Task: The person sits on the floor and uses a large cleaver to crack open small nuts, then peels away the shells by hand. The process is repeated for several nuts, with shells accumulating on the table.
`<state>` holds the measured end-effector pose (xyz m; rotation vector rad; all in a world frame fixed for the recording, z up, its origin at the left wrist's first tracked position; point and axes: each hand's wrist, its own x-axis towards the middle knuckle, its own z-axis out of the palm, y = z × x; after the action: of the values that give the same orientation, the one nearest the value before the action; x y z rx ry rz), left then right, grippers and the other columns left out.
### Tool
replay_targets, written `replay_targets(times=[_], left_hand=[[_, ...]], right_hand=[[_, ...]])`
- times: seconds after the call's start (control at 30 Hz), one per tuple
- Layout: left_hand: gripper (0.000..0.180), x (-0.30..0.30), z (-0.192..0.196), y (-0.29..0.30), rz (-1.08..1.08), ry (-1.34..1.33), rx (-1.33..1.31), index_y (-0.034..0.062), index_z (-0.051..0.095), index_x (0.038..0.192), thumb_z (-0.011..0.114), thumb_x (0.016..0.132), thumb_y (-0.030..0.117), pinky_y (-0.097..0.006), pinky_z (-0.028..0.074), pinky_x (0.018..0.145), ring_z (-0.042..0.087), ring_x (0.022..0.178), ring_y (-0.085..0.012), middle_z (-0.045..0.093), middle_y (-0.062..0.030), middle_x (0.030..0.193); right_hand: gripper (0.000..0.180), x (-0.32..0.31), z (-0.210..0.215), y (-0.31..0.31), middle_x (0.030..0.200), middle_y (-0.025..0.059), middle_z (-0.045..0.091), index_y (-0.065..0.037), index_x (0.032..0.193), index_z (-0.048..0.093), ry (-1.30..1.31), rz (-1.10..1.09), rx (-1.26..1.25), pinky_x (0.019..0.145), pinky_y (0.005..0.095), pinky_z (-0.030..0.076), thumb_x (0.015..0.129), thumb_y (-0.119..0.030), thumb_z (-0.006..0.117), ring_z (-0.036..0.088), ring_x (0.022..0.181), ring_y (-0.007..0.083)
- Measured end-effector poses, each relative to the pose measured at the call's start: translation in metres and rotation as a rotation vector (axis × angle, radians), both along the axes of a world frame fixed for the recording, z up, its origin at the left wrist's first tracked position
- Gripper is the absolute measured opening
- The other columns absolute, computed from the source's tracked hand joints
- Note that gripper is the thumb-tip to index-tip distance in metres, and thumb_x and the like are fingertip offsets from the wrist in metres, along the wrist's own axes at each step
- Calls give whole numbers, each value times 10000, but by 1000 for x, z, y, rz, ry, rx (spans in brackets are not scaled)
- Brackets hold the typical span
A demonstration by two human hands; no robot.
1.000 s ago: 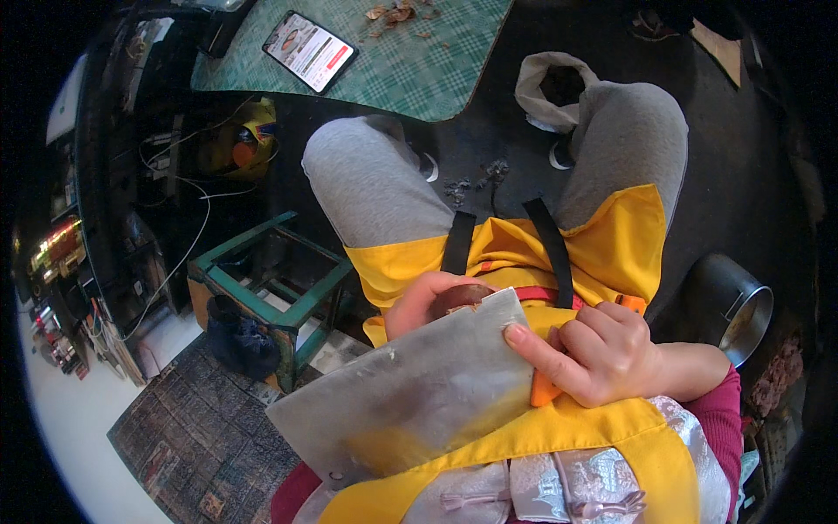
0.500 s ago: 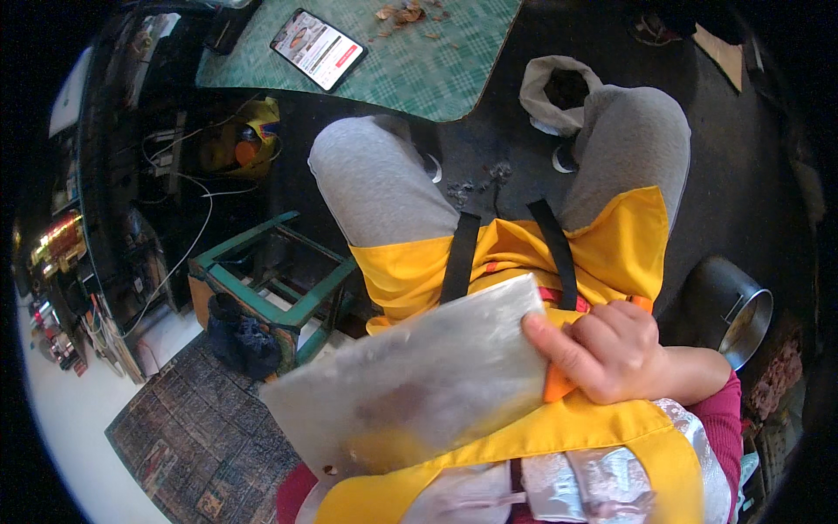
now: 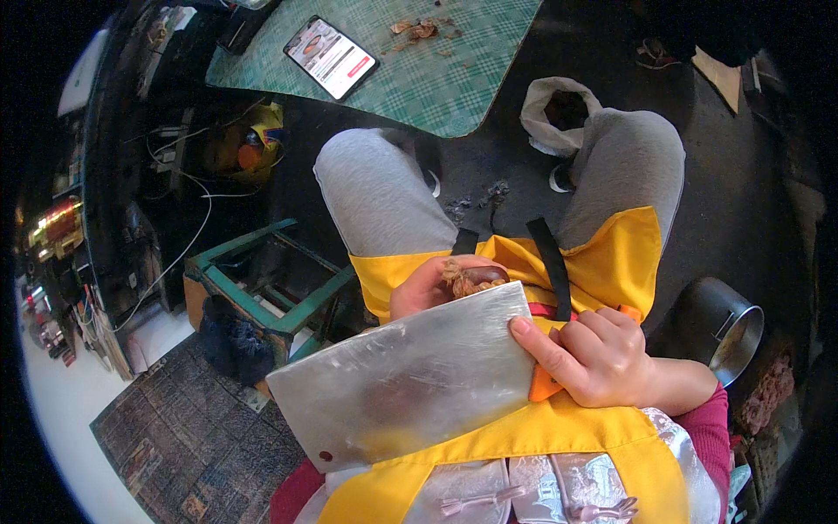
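My right hand (image 3: 602,358) is closed around the orange handle (image 3: 545,382) of a cleaver. Its thumb lies against the end of the wide, scuffed steel cleaver blade (image 3: 410,375), which slants across my lap toward the lower left. Just beyond the blade's upper edge, my left hand (image 3: 421,286) is closed around a reddish-brown onion (image 3: 480,274) with dry, papery skin and a tufted end. The blade hides most of that hand and the onion's lower part. Whether the edge touches the onion I cannot tell.
Ahead stands a green checked table (image 3: 428,83) with a phone (image 3: 331,58) and dry peelings (image 3: 421,31). A white sack (image 3: 534,118) sits by my right knee. A green-framed stool (image 3: 301,307) is at left, a metal pot (image 3: 717,323) at right. My yellow apron (image 3: 620,258) covers my lap.
My left hand has come into view behind the blade, holding the onion. The cleaver has shifted slightly lower, with more of its face turned up. The view has tilted a little.
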<state>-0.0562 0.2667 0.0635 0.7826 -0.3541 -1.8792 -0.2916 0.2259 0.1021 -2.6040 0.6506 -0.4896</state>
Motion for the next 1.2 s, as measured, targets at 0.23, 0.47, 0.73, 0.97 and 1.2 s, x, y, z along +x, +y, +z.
replay_targets(times=[0.23,0.47,0.73,0.97,1.2], left_hand=[[419,1,36,-5,-267,-618,208,24,546,1254,574,944,304,-321,536,906,658,1012,-192,652,-125,1145],[365,40,0,24,-229,-243,509,43,580,1232,599,932,250,-319,537,889,655,995,-178,657,-101,1127],[324,-10,30,20,-57,-843,45,31,669,1120,734,845,189,-287,581,780,708,841,-147,703,-65,947],[317,-12,26,1,11,-593,301,20,668,1111,735,841,173,-277,582,771,708,827,-150,703,-69,932],[314,-7,30,6,-52,-566,212,12,654,1122,714,855,167,-286,574,794,697,861,-164,695,-85,967]], right_hand=[[535,0,-2,-2,559,-35,397,-86,1305,588,5,-3,-29,415,230,363,775,-56,652,462,462,88],[525,-1,-2,-2,554,-37,396,-90,1293,600,-37,13,-15,402,217,339,771,-53,648,449,459,76],[494,-4,-7,5,553,-57,332,-85,1272,615,-89,-3,-75,397,216,301,813,-268,605,377,450,71],[562,-5,-12,0,572,-35,386,-52,1244,626,-94,-79,-13,407,226,346,692,-157,610,446,466,89],[482,0,-2,1,564,-25,444,-77,1285,604,-22,2,20,413,216,367,804,-83,631,480,475,85]])
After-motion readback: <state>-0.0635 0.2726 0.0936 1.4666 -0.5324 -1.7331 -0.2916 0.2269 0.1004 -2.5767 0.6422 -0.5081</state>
